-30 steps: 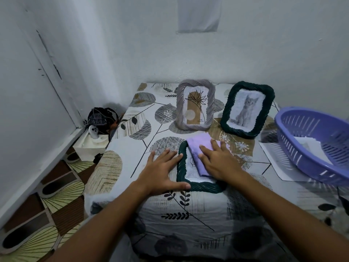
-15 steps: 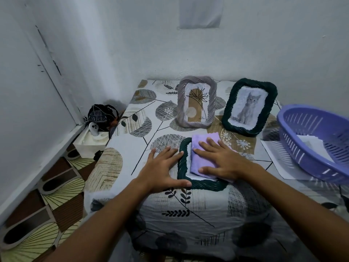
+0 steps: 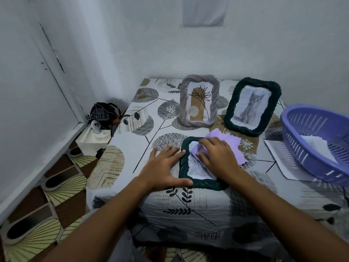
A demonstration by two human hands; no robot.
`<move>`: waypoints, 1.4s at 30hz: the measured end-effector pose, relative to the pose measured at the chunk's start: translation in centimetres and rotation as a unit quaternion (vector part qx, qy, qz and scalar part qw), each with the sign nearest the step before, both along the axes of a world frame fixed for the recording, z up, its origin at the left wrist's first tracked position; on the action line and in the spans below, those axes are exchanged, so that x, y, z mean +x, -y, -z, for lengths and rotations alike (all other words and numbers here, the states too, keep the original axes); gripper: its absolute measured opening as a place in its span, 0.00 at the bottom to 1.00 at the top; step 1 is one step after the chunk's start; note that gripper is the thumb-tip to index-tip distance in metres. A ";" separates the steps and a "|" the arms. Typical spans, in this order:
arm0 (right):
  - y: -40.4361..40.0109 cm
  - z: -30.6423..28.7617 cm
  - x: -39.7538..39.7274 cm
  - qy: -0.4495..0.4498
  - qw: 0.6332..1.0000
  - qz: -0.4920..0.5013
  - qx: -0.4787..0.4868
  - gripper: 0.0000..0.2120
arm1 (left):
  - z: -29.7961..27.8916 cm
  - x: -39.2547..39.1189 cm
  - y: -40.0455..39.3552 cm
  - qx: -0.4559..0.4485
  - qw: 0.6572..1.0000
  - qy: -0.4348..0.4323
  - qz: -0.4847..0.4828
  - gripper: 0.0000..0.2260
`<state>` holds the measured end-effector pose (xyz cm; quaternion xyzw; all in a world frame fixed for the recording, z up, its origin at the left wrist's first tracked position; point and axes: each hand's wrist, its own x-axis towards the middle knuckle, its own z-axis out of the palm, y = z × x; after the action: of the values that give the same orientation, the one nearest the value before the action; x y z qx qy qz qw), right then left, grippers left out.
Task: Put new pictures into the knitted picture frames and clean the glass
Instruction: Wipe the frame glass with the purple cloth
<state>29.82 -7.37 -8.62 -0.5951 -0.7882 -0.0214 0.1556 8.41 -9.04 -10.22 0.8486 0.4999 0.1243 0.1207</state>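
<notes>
My right hand (image 3: pixel 217 157) presses a soft lilac cloth (image 3: pixel 224 142) flat-fingered onto the glass of the dark green rope-knit frame (image 3: pixel 184 167) (lying on the desk); my left hand (image 3: pixel 162 167) rests flat beside it, thumb touching its rim.

Under your right hand (image 3: pixel 217 157) you've got a soft matt lilac cloth (image 3: pixel 224 140) w/ a zigzag-cut edge, lying on the glass (image 3: pixel 194 170) of a dark green frame (image 3: pixel 184 167) w/ a ropy, ribbed knit surface. The upright grey frame (image 3: pixel 199 100) & green cat frame (image 3: pixel 252 105) look the same twisted knit. Your basket (image 3: pixel 317 140) is slotted purple plastic, slightly glossy; the tablecloth (image 3: pixel 136 146) is printed matt fabric.
</notes>
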 end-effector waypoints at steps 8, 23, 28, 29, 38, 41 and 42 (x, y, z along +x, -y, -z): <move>-1.1 -0.5 1.5 0.055 0.990 -0.037 -0.128 0.24 | -0.1 0.0 0.1 -0.001 1.000 -0.003 -0.005 0.48; -0.8 -1.1 2.5 0.163 0.979 -0.093 -0.073 0.41 | -0.1 0.1 0.0 -0.002 1.000 -0.002 -0.003 0.48; -1.0 -0.4 3.0 0.109 0.980 -0.091 -0.140 0.46 | -0.1 0.1 0.0 -0.005 1.000 -0.005 -0.001 0.49; -1.1 -0.3 2.9 0.111 0.980 -0.083 -0.139 0.46 | -0.1 0.1 -0.1 -0.005 1.000 -0.005 -0.002 0.49; -2.1 0.2 1.1 0.114 0.982 -0.081 -0.125 0.52 | -0.2 0.1 -0.1 -0.019 1.000 -0.021 0.012 0.48; -1.5 0.1 1.2 0.104 0.979 -0.110 -0.133 0.50 | -0.3 0.1 -0.2 -0.025 0.999 -0.020 0.014 0.49; -1.1 0.0 1.4 0.099 0.978 -0.123 -0.137 0.49 | -0.2 0.1 -0.2 -0.024 0.999 -0.022 0.014 0.49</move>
<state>31.18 -6.25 -8.59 -0.5042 -0.8623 0.0471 -0.0052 8.46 -8.81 -9.97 0.8549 0.4934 0.0920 0.1314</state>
